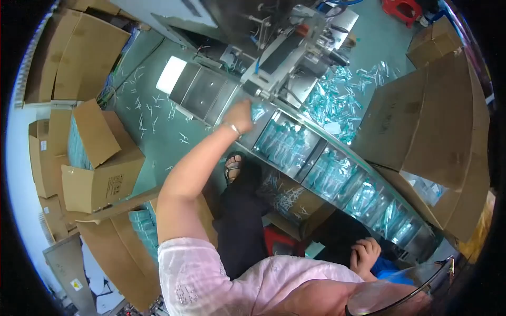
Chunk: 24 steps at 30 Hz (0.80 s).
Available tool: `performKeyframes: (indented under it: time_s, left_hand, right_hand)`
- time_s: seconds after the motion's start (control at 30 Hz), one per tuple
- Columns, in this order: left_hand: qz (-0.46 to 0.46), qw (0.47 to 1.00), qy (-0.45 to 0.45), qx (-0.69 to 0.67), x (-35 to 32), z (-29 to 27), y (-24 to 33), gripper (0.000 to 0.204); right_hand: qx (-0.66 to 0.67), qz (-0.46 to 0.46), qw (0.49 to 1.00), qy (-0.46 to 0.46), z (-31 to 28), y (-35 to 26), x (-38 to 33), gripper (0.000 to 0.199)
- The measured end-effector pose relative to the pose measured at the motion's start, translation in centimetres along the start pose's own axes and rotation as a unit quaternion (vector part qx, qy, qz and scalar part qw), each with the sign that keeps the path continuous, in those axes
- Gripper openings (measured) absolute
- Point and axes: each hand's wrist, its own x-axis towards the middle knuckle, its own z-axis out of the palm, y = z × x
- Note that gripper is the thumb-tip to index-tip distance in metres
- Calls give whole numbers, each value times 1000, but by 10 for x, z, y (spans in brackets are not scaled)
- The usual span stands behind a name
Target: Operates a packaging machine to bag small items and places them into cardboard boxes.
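Note:
My left hand (240,116), with a bracelet at the wrist, reaches over the near-left end of a metal conveyor (226,102). Its fingers are curled at a clear packet with teal contents (258,111), though the fingertips are partly hidden. Beside it, along the conveyor's sections, lie rows of clear-wrapped teal packets (282,141). Away to the lower right, my right hand (365,256) rests against dark cloth. Its fingers are bent but apart, and nothing shows in them.
Machine parts (284,58) rise above the conveyor. Beyond it, loose teal packets (334,102) are heaped. Open cardboard boxes stand at left (103,163) and right (411,116). Small white pieces (155,100) litter the green floor, and more fill a box (295,203) beneath the conveyor. A red stool (402,10) stands far right.

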Motion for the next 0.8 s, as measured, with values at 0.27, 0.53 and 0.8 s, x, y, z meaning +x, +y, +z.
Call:
performKeyframes:
  time_s: [0.27,0.53,0.8]
  left_hand:
    - [25,987,60,-148,-81,-79,1,64]
    - [140,954,-126,-233,-322,-188,-34,37]
    - [167,975,7,-143,-317,-364,-89,34]
  right_hand:
    - [78,124,987,-61,-8,-12,15,11]
    - [-51,308,874,-372,-73,-193,25,38]
    - [246,214,900,288,-214,-249,104,17]
